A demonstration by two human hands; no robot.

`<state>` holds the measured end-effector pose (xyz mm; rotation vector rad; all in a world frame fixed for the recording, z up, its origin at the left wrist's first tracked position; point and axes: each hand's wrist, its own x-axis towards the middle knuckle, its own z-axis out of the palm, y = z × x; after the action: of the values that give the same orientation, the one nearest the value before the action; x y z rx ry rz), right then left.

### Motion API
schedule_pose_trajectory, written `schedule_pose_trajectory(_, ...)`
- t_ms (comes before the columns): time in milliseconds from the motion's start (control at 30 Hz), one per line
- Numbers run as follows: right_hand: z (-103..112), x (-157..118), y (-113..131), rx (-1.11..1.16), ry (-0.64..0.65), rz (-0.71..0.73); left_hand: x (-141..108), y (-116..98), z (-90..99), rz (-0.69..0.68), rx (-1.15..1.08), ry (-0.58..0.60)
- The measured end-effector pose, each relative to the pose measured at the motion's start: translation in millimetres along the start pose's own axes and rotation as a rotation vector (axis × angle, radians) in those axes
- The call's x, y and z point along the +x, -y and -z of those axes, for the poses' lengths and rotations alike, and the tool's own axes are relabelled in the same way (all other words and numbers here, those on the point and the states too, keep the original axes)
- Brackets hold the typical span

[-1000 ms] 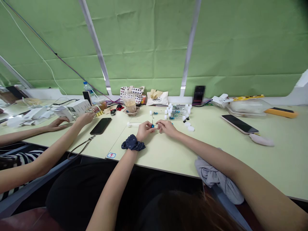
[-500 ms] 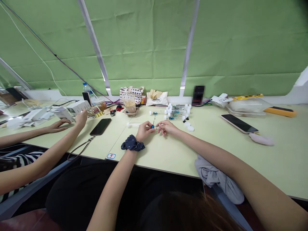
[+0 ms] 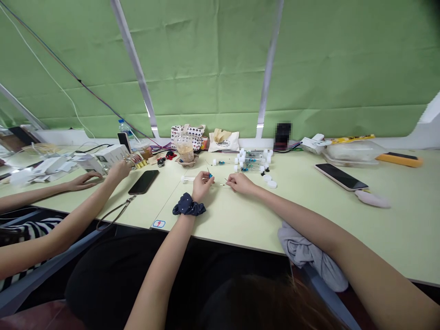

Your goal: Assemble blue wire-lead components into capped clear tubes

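Observation:
Between thumb and fingers, my left hand [image 3: 202, 185] pinches a small blue piece [image 3: 210, 175] with a thin dark stem pointing up. My right hand [image 3: 239, 182] is closed to the right of it, its fingertips round a tiny thin piece [image 3: 226, 179] too small to name. A gap separates the two hands. A tiny part [image 3: 222, 184] lies on the table just left of my right fingertips. Partly behind my left hand is a clear tube [image 3: 187, 179]. Several clear tubes with white caps and blue parts [image 3: 252, 160] lie beyond my right hand.
White round caps [image 3: 272, 184] lie right of the tubes. Phones [image 3: 342, 177] [image 3: 143, 182] rest on both sides. A drink cup [image 3: 185, 151] and bags [image 3: 224, 140] stand at the back. At left, another person's hands [image 3: 118, 170] are near white boxes.
My hands have moved apart: the left went slightly left with the blue piece, and the right hand's fingers have drawn together. The other person's hand has moved slightly right.

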<state>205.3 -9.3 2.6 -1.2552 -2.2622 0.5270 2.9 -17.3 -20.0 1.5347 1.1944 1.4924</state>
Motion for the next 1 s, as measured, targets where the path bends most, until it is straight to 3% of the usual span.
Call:
schedule_pose_trajectory(200,5,3,-10,-0.024,0.064,-0.004,4,1,4.8,0.019,-0.018,-0.075)
schedule_pose_trajectory(333,19,9,-17,-0.038,-0.129,-0.165,4,1,4.1,0.038,-0.074,-0.079)
schedule_pose_trajectory(433,42,14,-28,-0.173,-0.314,-0.353,3,0,3.5,0.045,-0.089,-0.082)
schedule_pose_trajectory(533,68,14,-47,-0.335,-0.415,-0.547,4,1,3.7,0.058,-0.105,-0.074)
schedule_pose_trajectory(700,91,9,-79,-0.472,-0.245,-0.692,4,0,4.7,0.086,-0.111,-0.074)
schedule_pose_trajectory(833,86,8,-91,-0.491,-0.132,-0.707,3,-4,5.1,0.105,-0.114,-0.07)
schedule_pose_trajectory(1000,78,9,-95,-0.467,-0.129,-0.732,2,-8,5.2,0.153,-0.149,-0.053)
